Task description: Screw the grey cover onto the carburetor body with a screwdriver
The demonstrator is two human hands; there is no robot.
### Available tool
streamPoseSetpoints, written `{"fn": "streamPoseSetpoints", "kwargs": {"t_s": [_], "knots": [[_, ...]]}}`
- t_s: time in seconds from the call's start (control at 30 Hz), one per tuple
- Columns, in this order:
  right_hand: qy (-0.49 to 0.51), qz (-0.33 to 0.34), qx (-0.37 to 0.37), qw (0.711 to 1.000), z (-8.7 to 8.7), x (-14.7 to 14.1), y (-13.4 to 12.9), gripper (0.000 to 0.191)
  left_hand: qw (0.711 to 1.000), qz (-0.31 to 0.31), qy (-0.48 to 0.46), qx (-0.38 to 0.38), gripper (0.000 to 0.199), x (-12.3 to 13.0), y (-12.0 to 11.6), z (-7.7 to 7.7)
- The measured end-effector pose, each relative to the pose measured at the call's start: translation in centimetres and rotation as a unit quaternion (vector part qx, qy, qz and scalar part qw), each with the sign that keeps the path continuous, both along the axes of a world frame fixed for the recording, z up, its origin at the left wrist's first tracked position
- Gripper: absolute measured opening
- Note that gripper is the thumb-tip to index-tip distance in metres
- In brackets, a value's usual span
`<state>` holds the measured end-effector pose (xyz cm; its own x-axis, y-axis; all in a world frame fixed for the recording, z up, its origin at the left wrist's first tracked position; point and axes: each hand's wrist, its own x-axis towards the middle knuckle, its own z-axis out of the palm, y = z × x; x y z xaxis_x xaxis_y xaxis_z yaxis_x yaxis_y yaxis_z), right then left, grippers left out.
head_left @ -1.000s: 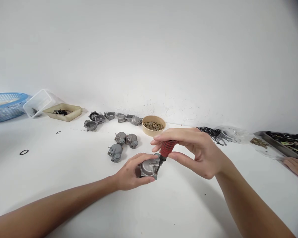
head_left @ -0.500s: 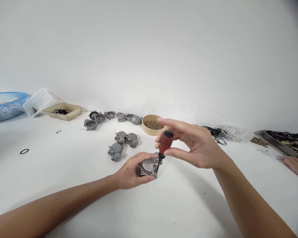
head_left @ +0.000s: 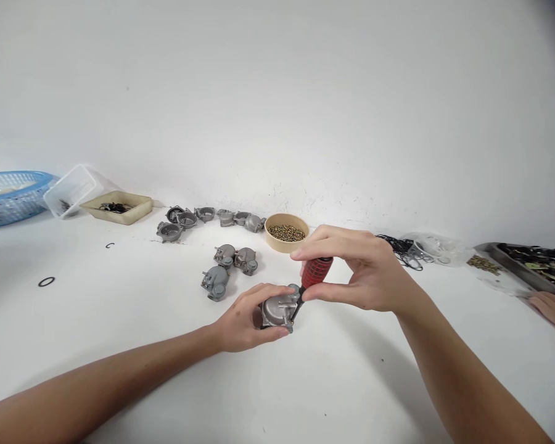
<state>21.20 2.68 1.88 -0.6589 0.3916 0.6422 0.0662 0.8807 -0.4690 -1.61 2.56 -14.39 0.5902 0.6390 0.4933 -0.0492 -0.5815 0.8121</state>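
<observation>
My left hand [head_left: 245, 320] is wrapped round a grey metal housing [head_left: 276, 310] on the white table, thumb at its near side and fingers at its far side. My right hand [head_left: 351, 268] grips the red and black handle of a screwdriver [head_left: 316, 273] between thumb and fingers. The screwdriver leans to the right, and its tip touches the housing's near right corner. Any screw under the tip is too small to make out. Three assembled grey housings [head_left: 215, 282] stand just beyond my left hand.
A round tub [head_left: 287, 246] of brass-coloured screws stands behind the housing. Several grey bowls [head_left: 169, 232] line the back. At left are a yellowish tray [head_left: 139, 213] and a blue basket [head_left: 13, 206]. Black rings [head_left: 400, 246], a metal tray [head_left: 504, 262] and another person's hand [head_left: 552, 311] are at right.
The screwdriver's handle has tipped to the right, and my right fingers have closed further over its top. My left hand and the housing have stayed in place.
</observation>
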Motion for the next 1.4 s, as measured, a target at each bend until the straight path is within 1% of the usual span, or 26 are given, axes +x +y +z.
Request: {"fn": "streamPoseSetpoints", "kwargs": {"t_s": [0.1,0.23,0.3,0.43,0.53,0.7,0.77,0.87,1.03,1.17,1.3,1.4], "knots": [[-0.001,0.004,0.012,1.0,0.1,0.1,0.0,0.044,1.0,0.0,0.005,0.0,0.053,0.0,0.0,0.2],[-0.031,0.032,-0.034,0.998,0.3,0.3,-0.4,0.044,1.0,0.001,0.0,0.004,0.058,-0.1,0.1,-0.2],[-0.024,0.029,-0.042,0.998,0.2,0.2,-0.5,0.044,1.0,0.001,-0.002,0.006,0.057,-0.1,0.1,-0.3],[-0.008,-0.016,-0.003,1.0,-0.2,-0.1,-0.1,0.048,1.0,0.002,-0.003,0.012,0.05,0.0,0.0,0.0],[-0.02,-0.021,0.013,0.999,-0.2,-0.3,-0.1,0.05,1.0,0.006,0.0,0.015,0.049,0.1,0.0,0.1],[-0.046,0.009,-0.032,0.998,0.1,-0.2,-0.6,0.056,1.0,0.011,0.007,0.013,0.053,0.1,0.0,0.0],[-0.033,0.014,-0.035,0.999,0.1,-0.4,-0.7,0.054,1.0,0.009,0.005,0.021,0.053,0.1,0.0,0.1],[-0.014,0.008,-0.012,1.0,-0.1,-0.8,-0.6,0.047,0.999,0.008,0.01,0.032,0.054,0.1,-0.1,0.3],[0.011,0.001,0.012,1.0,-0.7,-1.6,-0.4,0.041,0.999,0.029,0.011,0.034,0.05,0.1,-0.3,0.1],[0.022,-0.024,0.012,0.999,-1.2,-1.9,-0.4,0.035,0.997,0.067,0.016,0.041,0.048,0.1,-0.4,-0.2],[0.014,-0.057,0.024,0.998,-1.3,-2.0,-0.6,0.032,0.993,0.105,0.036,0.042,0.047,0.2,-0.5,-0.1],[0.019,-0.116,0.062,0.991,-1.7,-2.2,-0.5,0.028,0.99,0.134,0.05,0.016,0.051,0.2,-0.6,0.1]]}}
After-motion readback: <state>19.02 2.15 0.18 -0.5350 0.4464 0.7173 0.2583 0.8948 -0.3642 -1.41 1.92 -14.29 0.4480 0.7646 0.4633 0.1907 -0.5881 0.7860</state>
